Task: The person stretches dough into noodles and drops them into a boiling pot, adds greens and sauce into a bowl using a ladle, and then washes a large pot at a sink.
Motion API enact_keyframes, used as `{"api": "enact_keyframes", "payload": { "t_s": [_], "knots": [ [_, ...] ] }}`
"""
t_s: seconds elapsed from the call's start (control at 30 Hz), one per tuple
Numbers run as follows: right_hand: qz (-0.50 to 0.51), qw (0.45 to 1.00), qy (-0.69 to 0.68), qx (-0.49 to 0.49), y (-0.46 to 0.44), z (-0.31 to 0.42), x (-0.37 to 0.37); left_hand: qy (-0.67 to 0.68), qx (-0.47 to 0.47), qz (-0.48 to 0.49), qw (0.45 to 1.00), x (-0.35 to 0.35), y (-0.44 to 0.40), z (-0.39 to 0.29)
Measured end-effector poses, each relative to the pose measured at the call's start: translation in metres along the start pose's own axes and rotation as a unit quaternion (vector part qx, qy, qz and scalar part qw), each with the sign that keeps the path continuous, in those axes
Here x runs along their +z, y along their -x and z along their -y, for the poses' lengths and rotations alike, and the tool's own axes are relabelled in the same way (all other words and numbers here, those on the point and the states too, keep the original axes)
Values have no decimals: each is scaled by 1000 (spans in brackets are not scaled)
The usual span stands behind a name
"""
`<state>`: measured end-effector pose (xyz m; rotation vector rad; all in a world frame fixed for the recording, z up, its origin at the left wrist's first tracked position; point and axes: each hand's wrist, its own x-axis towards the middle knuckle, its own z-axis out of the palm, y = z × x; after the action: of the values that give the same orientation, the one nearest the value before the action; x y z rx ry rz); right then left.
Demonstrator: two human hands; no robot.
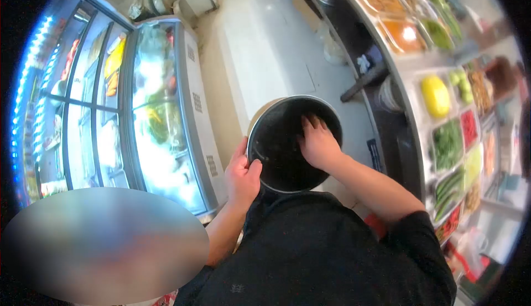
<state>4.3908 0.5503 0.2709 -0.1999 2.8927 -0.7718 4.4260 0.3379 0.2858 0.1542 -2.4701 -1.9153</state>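
Observation:
A large round pot (pixel 276 140) with a black inside and a thin pale rim is tilted in front of my body, its mouth towards me. My left hand (pixel 243 176) grips the pot's left rim, with the thumb over the edge and the fingers along the outside. My right hand (pixel 319 143) reaches into the pot near its right inner wall. Its fingers are stretched out and somewhat apart, with nothing visible in them. Whether the fingertips touch the wall I cannot tell. A few pale marks show on the dark inside.
On the left stands a lit glass-fronted display fridge (pixel 160 112). A counter on the right holds several trays of food, among them a yellow fruit or vegetable (pixel 436 96), leafy greens (pixel 448 144) and an orange tray (pixel 402 34). Pale floor (pixel 260 46) runs between them.

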Motion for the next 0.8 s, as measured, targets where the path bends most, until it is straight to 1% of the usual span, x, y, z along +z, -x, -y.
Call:
{"api": "enact_keyframes", "payload": {
  "t_s": [0.03, 0.07, 0.13, 0.17, 0.2, 0.27, 0.3, 0.33, 0.37, 0.4, 0.43, 0.47, 0.53, 0.57, 0.6, 0.67, 0.7, 0.73, 0.77, 0.8],
  "knots": [
    [1, 998, 33, 50, -39, -7, 13, 24, -1, -3, 1000, 5, -28, 2],
    [1, 998, 34, 49, -76, -15, 24, -13, 4, 4, 1000, 14, -59, -10],
    [-19, 984, 176, -31, -149, -26, 37, -48, 12, 18, 999, 27, -125, -16],
    [-73, 983, 163, -33, -187, -25, 38, -55, 8, 39, 998, 32, -161, -18],
    [-80, 982, 168, -25, -224, -18, 16, -51, 12, 52, 997, 36, -203, -26],
    [98, 985, 103, -96, -294, -5, -37, -42, 19, 79, 996, 44, -287, -43],
    [72, 975, 107, -179, -325, -8, -53, -26, 44, 78, 996, 50, -330, -54],
    [67, 976, 112, -175, -358, -14, -65, -19, 55, 80, 995, 54, -367, -62],
    [121, 982, 29, -143, -386, -19, -73, -12, 66, 82, 994, 59, -405, -71],
    [170, 977, -59, -111, -414, -24, -79, 9, 46, 102, 994, 62, -442, -76],
    [166, 975, -44, -138, -443, -34, -91, 17, 40, 113, 993, 68, -480, -80],
    [160, 977, -46, -136, -474, -43, -105, 25, 34, 123, 991, 74, -518, -83],
    [228, 956, 52, -179, -546, -62, -136, 22, 51, 125, 991, 91, -588, -81],
    [151, 984, 55, -72, -580, -65, -153, 19, 49, 128, 990, 99, -625, -77],
    [149, 985, 55, -73, -620, -82, -154, 23, 57, 136, 989, 109, -666, -72],
    [-6, 982, 165, -93, -704, -118, -155, 24, 69, 137, 988, 128, -748, -70],
    [-17, 976, 173, -129, -741, -128, -159, 23, 83, 125, 988, 135, -790, -73],
    [-19, 974, 174, -141, -777, -135, -167, 22, 89, 111, 990, 141, -828, -81],
    [29, 966, 169, -195, -811, -137, -178, 21, 96, 97, 990, 146, -867, -90],
    [73, 954, 161, -243, -848, -135, -189, -24, 77, 79, 994, 145, -902, -105]
  ]
}}
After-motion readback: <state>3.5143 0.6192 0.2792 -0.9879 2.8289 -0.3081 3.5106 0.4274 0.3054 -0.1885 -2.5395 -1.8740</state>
